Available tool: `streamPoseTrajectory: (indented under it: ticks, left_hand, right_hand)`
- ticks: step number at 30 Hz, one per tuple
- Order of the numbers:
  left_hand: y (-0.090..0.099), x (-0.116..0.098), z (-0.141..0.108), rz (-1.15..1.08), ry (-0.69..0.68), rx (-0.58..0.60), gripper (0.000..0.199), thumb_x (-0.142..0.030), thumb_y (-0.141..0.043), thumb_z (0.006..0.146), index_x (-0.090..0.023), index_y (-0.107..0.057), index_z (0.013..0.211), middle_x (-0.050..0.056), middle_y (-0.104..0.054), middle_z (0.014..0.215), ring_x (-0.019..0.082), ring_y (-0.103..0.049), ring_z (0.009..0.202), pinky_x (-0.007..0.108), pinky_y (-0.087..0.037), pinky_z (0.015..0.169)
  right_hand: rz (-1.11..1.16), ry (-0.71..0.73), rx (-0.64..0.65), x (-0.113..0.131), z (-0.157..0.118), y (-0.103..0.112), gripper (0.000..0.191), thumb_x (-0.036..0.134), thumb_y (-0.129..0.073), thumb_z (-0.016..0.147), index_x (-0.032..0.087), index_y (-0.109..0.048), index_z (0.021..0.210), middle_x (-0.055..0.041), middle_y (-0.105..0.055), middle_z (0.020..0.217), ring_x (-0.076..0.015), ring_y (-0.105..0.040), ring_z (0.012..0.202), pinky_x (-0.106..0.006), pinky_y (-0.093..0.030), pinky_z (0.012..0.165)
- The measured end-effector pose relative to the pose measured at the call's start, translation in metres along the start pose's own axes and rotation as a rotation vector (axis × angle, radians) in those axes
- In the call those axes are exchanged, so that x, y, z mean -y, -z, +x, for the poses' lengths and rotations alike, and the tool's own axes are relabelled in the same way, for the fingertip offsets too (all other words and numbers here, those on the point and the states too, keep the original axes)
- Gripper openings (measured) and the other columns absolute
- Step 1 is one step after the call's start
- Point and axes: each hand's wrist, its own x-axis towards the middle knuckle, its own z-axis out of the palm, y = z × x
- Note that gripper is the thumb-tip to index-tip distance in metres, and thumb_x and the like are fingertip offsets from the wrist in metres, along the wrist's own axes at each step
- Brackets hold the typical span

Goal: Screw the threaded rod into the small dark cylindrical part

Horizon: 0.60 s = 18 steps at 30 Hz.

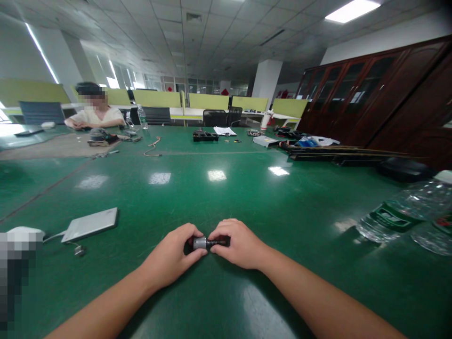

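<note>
A small cylindrical part (200, 243), silver at its left end and dark with a ridged, spring-like section toward the right, lies sideways between my hands, low over the green table (197, 202). Curved around the silver end is my left hand (176, 252), its thumb and fingers at either side. My right hand (238, 242) has its thumb and fingers closed around the dark end. The palms hide part of both ends. Whether the part rests on the tabletop I cannot tell.
Left: a flat silver device (91, 225) with a cable. Right: water bottles (391, 214). Far side: a black tray (205, 136), papers (225, 131), a coiled cord (152, 147) and dark long pieces (325, 153). A person (97, 110) sits at the far left.
</note>
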Motion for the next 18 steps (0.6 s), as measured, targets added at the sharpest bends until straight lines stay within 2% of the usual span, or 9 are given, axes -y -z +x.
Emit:
streamPoseTrajectory:
  ticks: [18]
  left_hand:
    - [0.0007, -0.0023, -0.0002, -0.001, 0.0, -0.002, 0.012, -0.028, -0.064, 0.085, -0.021, -0.06, 0.094, 0.001, -0.064, 0.088, 0.019, -0.06, 0.079, 0.029, -0.045, 0.071]
  right_hand:
    - [-0.016, -0.004, 0.019, -0.0021, 0.0007, 0.0062, 0.011, 0.021, -0.074, 0.075, 0.021, -0.074, 0.086, -0.0006, -0.069, 0.075, -0.0153, -0.06, 0.073, -0.029, -0.041, 0.074]
